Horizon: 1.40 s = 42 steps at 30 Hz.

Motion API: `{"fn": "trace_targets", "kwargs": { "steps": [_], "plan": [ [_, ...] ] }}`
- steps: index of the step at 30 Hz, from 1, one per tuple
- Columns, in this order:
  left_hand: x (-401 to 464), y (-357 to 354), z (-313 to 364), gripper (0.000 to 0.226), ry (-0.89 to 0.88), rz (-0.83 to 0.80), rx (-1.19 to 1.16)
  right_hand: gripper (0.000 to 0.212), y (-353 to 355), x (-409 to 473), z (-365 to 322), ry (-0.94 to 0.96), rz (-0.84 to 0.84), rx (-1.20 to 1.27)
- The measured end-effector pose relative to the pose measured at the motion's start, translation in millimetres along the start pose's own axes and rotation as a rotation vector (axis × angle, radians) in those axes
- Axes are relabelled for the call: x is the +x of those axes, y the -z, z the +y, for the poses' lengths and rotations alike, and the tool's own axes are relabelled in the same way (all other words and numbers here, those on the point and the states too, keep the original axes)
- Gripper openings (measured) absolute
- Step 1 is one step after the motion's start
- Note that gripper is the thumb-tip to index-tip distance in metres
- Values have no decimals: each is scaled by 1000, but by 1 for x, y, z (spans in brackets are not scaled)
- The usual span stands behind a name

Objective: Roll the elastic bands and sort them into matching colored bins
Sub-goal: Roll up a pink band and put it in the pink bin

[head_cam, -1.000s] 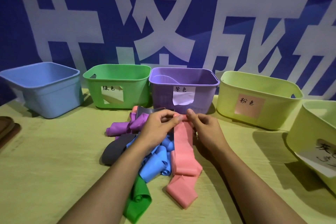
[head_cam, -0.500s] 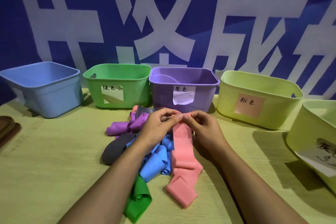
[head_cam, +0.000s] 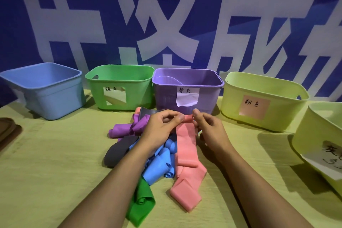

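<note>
Bins [head_cam: 187, 83] wall off the rear; bare table [head_cam: 46, 163] lies left of the bands [head_cam: 159, 166].

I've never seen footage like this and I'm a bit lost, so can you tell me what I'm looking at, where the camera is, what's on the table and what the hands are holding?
There is no machine here, just a person's two bare arms. The one picture comes from a camera worn on the person's head, looking forward and down.

On the yellow-green table lies a pile of stretchy bands: purple, grey, blue, green and pink. Behind stand bins: blue, green, purple and two pale yellow-green ones, one with a pink label, one at the right edge.

The left hand and right hand both pinch the far end of the pink band.
</note>
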<state>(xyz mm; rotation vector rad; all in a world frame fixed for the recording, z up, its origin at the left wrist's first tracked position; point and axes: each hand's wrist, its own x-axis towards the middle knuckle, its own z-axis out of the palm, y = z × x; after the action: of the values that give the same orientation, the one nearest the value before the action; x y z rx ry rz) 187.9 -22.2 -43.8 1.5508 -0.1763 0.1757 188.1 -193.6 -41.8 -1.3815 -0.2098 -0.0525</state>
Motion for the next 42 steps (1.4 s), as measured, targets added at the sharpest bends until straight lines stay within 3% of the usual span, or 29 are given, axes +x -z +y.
{"fn": "trace_targets", "kwargs": {
  "steps": [5,12,19,25,30,32,37,42],
  "plan": [
    [1,-1,1,17,-11,-17,19,70,0,0,-1,-11,8,-36],
    [-1,-1,2,22,-26,-30,1,32,-1,2,4,5,1,-72],
    [0,-1,2,23,-19,-11,-19,17,1,4,6,74,-46,-181],
    [2,-1,-3,50,72,-7,36,11,2,7,10,104,-75,-157],
    [0,0,1,36,57,-7,4,10,1,4,9,70,-68,-102],
    [-1,-1,2,30,46,-12,-35,15,1,3,7,59,-76,-90],
    [0,-1,0,20,36,-13,-60,60,2,1,2,10,-6,-37],
    [-2,-2,3,22,28,-51,-102,52,-1,0,0,-45,-12,-30]
  ]
}}
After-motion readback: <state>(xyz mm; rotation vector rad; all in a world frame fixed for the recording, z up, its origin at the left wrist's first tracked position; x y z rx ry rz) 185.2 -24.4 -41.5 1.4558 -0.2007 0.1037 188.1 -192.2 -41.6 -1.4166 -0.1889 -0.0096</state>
